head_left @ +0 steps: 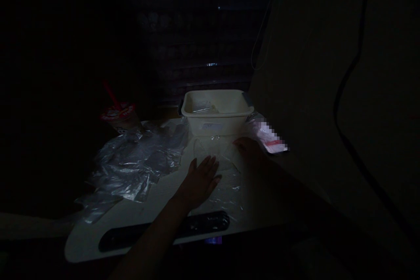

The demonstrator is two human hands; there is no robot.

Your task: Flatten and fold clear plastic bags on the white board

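Dim scene, landmark is the white bin (216, 125); it sits toward the far edge of the pale table (85, 238), upright, with dark handles at its ends and some clear plastic pieces (201, 108) inside; a faint label (211, 126) shows on its near wall.

Clear plastic bag (225, 190) lies flat on the near side of the bin; left hand (198, 183) is palm down on it, open, fingers extended and a little apart, gripping nothing; right hand (249, 151) is near the bin's near right corner, fingertips at the bag's far right part; too dark to tell how far it is open or whether it pinches the film.

Left of the bin, a crumpled heap of clear plastic (134, 164) spreads toward the near left; behind that heap, farther left of the bin, a cup (123, 122) with a red patterned lid and red straw (111, 94); right of the bin, a white and red packet (271, 138), partly pixelated; nearer than the bin, a long dark strip (120, 237) along the table's near edge, left forearm crossing over it; dark cable (344, 81) well right of the bin.
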